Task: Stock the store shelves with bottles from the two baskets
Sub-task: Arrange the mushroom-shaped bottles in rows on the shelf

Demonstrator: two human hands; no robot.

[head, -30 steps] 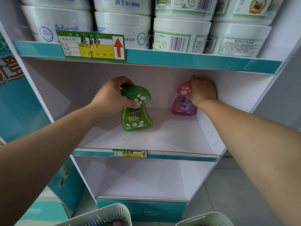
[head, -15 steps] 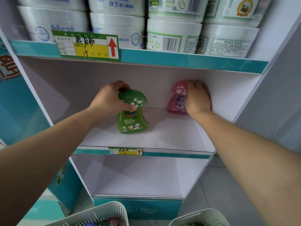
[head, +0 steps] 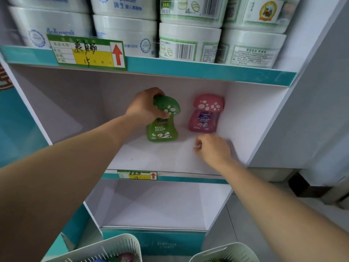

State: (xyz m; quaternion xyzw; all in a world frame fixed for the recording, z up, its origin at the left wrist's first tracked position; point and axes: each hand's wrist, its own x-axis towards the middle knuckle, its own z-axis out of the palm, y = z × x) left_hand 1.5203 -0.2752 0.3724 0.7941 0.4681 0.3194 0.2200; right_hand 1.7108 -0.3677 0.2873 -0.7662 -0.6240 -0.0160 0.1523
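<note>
On the white middle shelf [head: 151,159], the left hand [head: 145,106] grips the mushroom cap of the green plastic bottle [head: 162,129], upright near the pink mushroom-capped bottle [head: 204,118] in the back right corner, while the right hand [head: 213,150] hangs loosely curled, empty; these look light, stiff, slick, best held under the cap.
</note>
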